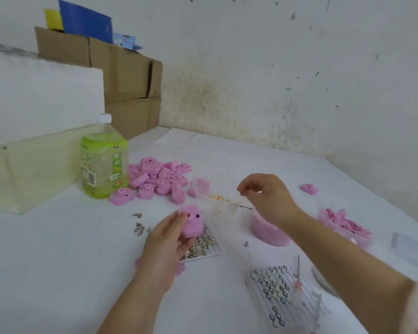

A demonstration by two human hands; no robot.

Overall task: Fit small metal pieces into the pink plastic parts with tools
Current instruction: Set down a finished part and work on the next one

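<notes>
Holding pink part (191, 222) | left grip (167, 240) (curled round) | right grip (266, 197) apart

Bottle (103, 160) left of parts pile (159, 179)

Pink parts (158, 179): matt plastic. Bottle (103, 160): glossy clear plastic, printed label. Boxes (126, 75), upper left: matt brown cardboard. Table cover (58, 249): smooth white sheet. Small pieces (200, 244): shiny metal.
</notes>
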